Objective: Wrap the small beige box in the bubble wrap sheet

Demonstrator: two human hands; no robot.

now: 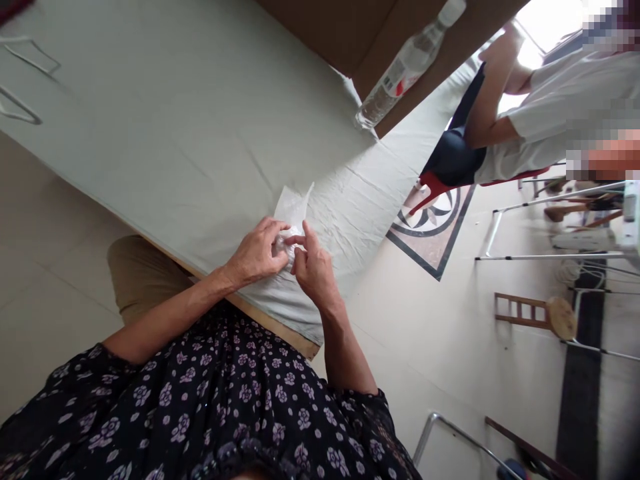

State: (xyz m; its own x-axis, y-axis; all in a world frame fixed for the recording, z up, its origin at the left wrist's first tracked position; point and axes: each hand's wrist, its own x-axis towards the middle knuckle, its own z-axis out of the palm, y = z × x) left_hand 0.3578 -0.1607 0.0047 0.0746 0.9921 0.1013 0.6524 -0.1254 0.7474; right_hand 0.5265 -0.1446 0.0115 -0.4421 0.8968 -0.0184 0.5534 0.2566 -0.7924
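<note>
Near the table's front edge, a thin, whitish, translucent sheet [293, 205], which looks like a plastic bag or film, stands up from between my hands. Its lower part is bunched and crumpled. My left hand [257, 253] has its thumb and fingers curled round the left side of the bunched part. My right hand [313, 263] presses in from the right, with bent fingers on the crumpled part and one finger straighter. The fingers hide whether anything lies inside the sheet.
A pale cloth covers the table [165, 120]. A clear plastic bottle [400, 73] stands beside a brown cardboard box [320, 27]. White wire pieces [23, 107] lie at far left. A person in a white shirt [565, 100] sits beyond the table; a wooden stool [560, 318] is right.
</note>
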